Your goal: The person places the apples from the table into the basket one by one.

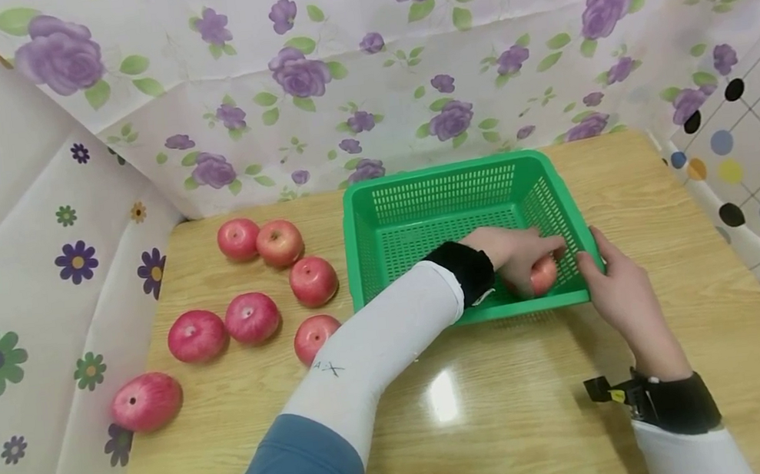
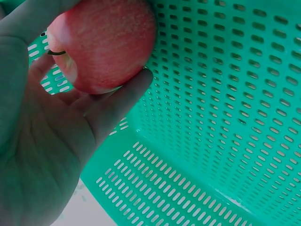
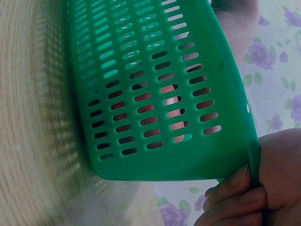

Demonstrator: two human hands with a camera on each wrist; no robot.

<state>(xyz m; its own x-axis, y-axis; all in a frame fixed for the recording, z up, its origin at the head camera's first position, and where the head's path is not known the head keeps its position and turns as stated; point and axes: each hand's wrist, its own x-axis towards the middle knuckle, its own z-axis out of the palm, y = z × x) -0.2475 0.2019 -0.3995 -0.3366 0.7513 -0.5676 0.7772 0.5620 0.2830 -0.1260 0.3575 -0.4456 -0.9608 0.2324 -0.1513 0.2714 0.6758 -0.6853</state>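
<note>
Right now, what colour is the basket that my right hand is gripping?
Green; the basket shows best in the head view.

The right hand [image 3: 282, 174] gripped the basket [image 3: 216, 157] by its rim near a corner. Reddish patches [image 3: 169, 88] showed through the slots. Beyond the rim appeared part of the left hand [image 3: 239, 23]. Table [image 3: 28, 117] lay left, flowered cloth [image 3: 273, 96] right.
</note>
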